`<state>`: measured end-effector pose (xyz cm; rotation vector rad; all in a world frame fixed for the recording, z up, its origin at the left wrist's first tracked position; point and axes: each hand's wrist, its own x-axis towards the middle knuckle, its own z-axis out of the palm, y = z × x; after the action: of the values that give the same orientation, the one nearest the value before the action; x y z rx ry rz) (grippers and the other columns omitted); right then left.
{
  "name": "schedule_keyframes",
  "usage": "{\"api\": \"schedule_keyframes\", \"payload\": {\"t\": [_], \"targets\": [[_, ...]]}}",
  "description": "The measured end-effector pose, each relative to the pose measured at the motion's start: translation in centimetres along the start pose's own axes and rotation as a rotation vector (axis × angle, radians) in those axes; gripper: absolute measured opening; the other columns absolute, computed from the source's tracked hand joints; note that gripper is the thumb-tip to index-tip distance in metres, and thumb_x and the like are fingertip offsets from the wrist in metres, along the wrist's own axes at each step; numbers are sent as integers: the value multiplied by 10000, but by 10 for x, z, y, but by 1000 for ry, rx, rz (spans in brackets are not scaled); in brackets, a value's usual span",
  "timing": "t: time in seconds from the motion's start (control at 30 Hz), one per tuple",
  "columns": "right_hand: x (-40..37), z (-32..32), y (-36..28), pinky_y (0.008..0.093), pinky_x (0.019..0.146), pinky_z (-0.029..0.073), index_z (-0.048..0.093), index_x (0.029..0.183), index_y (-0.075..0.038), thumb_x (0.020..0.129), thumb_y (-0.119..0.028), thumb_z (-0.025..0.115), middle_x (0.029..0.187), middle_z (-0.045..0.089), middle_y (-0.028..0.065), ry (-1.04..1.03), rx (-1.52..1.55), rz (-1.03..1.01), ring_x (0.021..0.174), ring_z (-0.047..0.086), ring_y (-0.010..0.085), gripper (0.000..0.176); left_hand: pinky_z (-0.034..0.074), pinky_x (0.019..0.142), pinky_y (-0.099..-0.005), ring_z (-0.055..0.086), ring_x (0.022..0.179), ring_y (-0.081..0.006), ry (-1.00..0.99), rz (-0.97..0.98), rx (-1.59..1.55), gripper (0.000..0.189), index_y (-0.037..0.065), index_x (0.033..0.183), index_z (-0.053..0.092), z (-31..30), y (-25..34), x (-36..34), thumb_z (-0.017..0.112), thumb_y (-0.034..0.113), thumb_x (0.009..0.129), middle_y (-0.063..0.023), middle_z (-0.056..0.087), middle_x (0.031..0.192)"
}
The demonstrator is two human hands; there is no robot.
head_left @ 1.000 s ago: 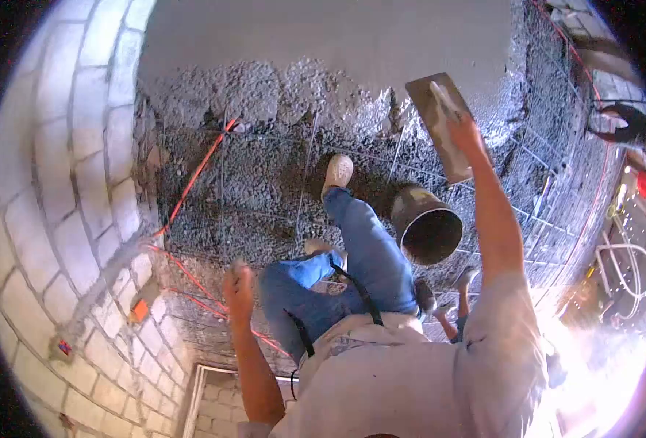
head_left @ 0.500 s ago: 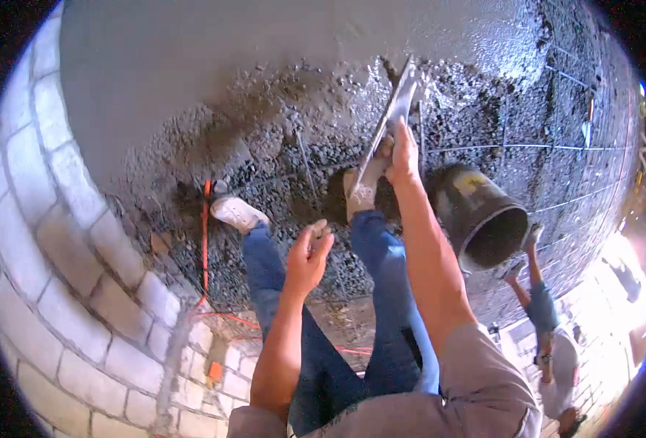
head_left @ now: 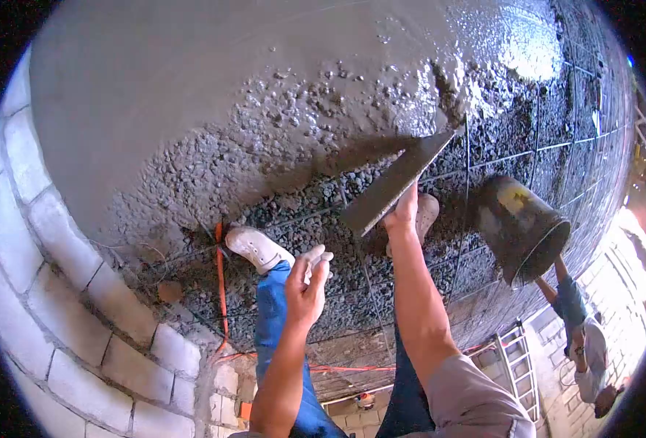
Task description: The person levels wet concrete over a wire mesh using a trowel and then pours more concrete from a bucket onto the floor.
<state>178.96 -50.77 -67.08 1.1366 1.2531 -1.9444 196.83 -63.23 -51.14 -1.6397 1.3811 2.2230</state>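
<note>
The right hand [head_left: 402, 212] grips a flat grey steel trowel [head_left: 396, 182] over wet grey concrete [head_left: 264, 87], while the left hand [head_left: 307, 281] hangs open, holding nothing.

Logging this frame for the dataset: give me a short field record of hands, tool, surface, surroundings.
right hand: shut on the flat rectangular grey trowel, blade tilted at the wet edge
left hand: empty, fingers loosely curled, over the blue-jeans leg
surface: smooth wet grey concrete above; gravel with steel rebar mesh underfoot
nearby: dark round bucket, tipped, mouth facing lower right
other: orange cable by the white shoe; pale block wall left; another person near a ladder
</note>
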Motion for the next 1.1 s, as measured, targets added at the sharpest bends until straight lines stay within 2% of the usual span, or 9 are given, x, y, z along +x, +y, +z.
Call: {"api": "schedule_keyframes", "payload": {"t": [0.1, 0.27, 0.47, 0.6, 0.77, 0.83, 0.93, 1.0, 1.1], "targets": [[11, 8, 13, 399, 768, 501, 533, 1161, -105, 937, -487, 430, 990, 596, 44, -121, -4, -68, 860, 570, 212, 454, 461, 662, -242, 559, 719, -107, 13, 51, 46, 316, 16, 1174, 542, -10, 0, 12, 531, 218, 931, -82, 641, 1016], [10, 43, 49, 348, 696, 485, 544, 1072, -132, 958, -458, 384, 833, 542, 3, -49, -55, -14, 664, 476, 144, 381, 489, 717, -254, 582, 837, -122, 141, 2, -44, 305, 9, 1184, 531, -35, 15, 28, 530, 185, 935, -91, 630, 1044], [-21, 104, 65, 434, 785, 492, 529, 1123, -97, 949, -447, 396, 967, 600, 71, -293, -38, 5, 851, 576, 239, 413, 432, 619, -213, 537, 692, -70, 323, 25, -184, 332, 31, 1173, 534, -65, 19, 37, 534, 263, 935, -73, 628, 1028], [-26, 149, 92, 272, 494, 396, 551, 959, -151, 946, -488, 400, 720, 537, -20, -207, 38, 64, 549, 446, 105, 370, 458, 668, -238, 556, 771, -94, 410, 47, -173, 342, 25, 1177, 527, -85, 16, 39, 538, 262, 932, -72, 613, 1052], [-27, 153, 108, 238, 449, 306, 546, 920, -156, 948, -472, 416, 631, 456, -54, -194, 38, 9, 499, 353, 65, 343, 474, 809, -332, 553, 995, -183, 538, 119, -350, 384, 4, 1201, 491, -109, 0, 39, 543, 268, 927, -95, 558, 1134], [-18, 150, 112, 336, 666, 515, 532, 1041, -91, 964, -395, 413, 873, 582, 48, -259, 56, 66, 747, 577, 186, 335, 476, 811, -352, 549, 1008, -193, 575, 132, -367, 405, 4, 1220, 473, -109, -2, 38, 545, 272, 925, -101, 543, 1156], [-26, 154, 100, 255, 509, 366, 531, 980, -127, 953, -413, 438, 706, 486, -22, -266, -71, 119, 562, 416, 89, 302, 475, 831, -379, 539, 1037, -213, 604, 111, -314, 451, 10, 1255, 435, -104, 0, 37, 555, 288, 920, -106, 517, 1191], [-32, 153, 88, 224, 448, 247, 539, 943, -148, 934, -416, 486, 629, 408, -60, -162, -241, 146, 500, 318, 53, 274, 392, 653, -280, 474, 737, -115, 656, 128, -260, 425, 66, 1221, 495, -101, -3, 41, 512, 365, 921, -56, 578, 1026], [-36, 110, 78, 309, 616, 496, 516, 1115, -79, 965, -362, 415, 860, 592, 47, -265, -256, 106, 707, 565, 155, 336, 388, 659, -277, 473, 741, -115, 668, 135, -256, 446, 56, 1234, 483, -98, -2, 42, 491, 379, 927, -63, 583, 1053]]}}
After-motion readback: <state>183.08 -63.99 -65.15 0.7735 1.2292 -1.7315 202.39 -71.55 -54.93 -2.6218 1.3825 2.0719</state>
